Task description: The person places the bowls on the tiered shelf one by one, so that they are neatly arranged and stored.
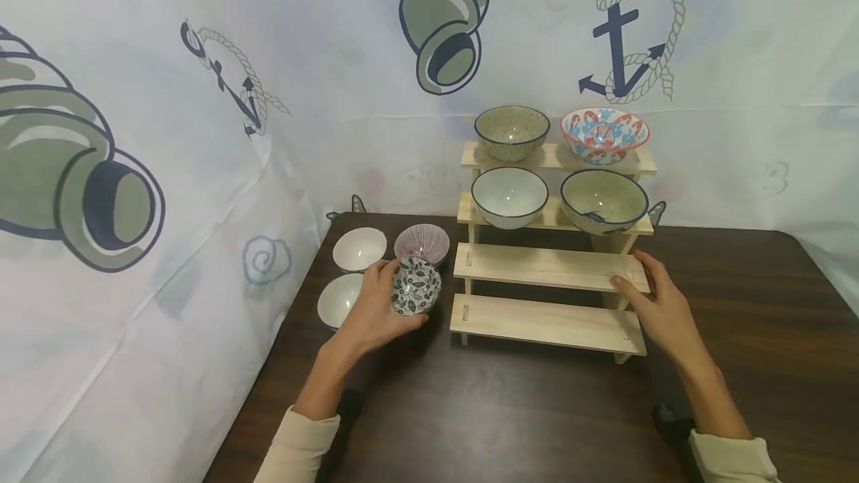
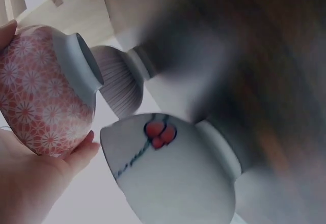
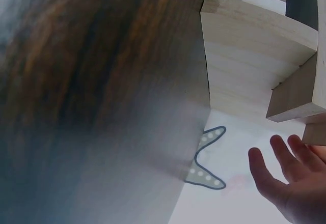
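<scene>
My left hand (image 1: pixel 379 315) holds a small bowl (image 1: pixel 416 286) by its rim and side, tilted above the table. Its inside has a black-and-white leaf pattern; the left wrist view shows its red outside with white flowers (image 2: pixel 46 91). Close by are a purple striped bowl (image 1: pixel 422 243), a white bowl (image 1: pixel 359 249) and another white bowl (image 1: pixel 335 300) partly hidden by the hand. My right hand (image 1: pixel 661 311) is at the right end of the wooden tiered shelf (image 1: pixel 546 323), thumb over the second plank from the bottom. In the right wrist view its fingers (image 3: pixel 265 178) are loosely extended.
The shelf's top tier bears a speckled olive bowl (image 1: pixel 512 133) and a red-and-blue patterned bowl (image 1: pixel 604 136). One tier down are a white dark-rimmed bowl (image 1: pixel 509 196) and a green bowl (image 1: pixel 604 200). A printed cloth (image 1: pixel 322 43) hangs behind the dark table (image 1: pixel 510 416).
</scene>
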`<state>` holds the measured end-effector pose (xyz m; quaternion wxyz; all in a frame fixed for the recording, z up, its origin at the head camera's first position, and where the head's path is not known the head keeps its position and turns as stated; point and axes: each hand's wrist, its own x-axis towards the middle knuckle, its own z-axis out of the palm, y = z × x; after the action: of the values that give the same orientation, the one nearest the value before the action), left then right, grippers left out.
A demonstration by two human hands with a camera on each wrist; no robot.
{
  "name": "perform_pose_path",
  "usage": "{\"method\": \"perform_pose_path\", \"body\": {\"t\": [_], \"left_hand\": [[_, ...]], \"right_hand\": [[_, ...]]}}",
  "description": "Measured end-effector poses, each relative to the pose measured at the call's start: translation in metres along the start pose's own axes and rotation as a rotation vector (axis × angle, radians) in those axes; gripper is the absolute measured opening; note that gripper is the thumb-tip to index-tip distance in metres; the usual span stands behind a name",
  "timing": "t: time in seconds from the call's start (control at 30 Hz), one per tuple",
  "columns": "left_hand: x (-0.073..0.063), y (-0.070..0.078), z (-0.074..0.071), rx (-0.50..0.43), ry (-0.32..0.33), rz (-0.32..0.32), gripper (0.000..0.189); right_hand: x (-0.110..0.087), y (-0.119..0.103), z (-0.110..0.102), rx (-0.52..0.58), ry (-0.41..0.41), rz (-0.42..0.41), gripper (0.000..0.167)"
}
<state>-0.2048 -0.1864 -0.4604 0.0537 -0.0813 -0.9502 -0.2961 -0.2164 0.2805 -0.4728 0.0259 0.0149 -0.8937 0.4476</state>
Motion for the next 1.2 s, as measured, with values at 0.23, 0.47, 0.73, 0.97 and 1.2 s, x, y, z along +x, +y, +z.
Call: {"method": "perform_pose_path", "body": {"t": [0.23, 0.47, 0.73, 0.97, 1.2], "left_hand": [[0.004, -0.001, -0.014, -0.031, -0.015, 0.005, 0.113], [0.011, 0.003, -0.028, -0.045, -0.033, 0.045, 0.114], [0.018, 0.004, -0.046, -0.034, -0.035, 0.051, 0.113], [0.025, 0.008, -0.06, -0.016, -0.05, 0.066, 0.113], [0.031, 0.016, -0.067, -0.035, -0.082, 0.108, 0.111]], "right_hand": [[0.0, 0.0, -0.001, -0.007, -0.004, 0.008, 0.082], [0.0, 0.0, -0.001, -0.005, -0.004, 0.019, 0.082], [0.0, 0.0, 0.0, -0.004, -0.006, 0.014, 0.083], [0.0, 0.001, 0.0, -0.005, -0.005, 0.013, 0.082], [0.0, 0.002, -0.001, 0.003, -0.008, 0.008, 0.083]]}}
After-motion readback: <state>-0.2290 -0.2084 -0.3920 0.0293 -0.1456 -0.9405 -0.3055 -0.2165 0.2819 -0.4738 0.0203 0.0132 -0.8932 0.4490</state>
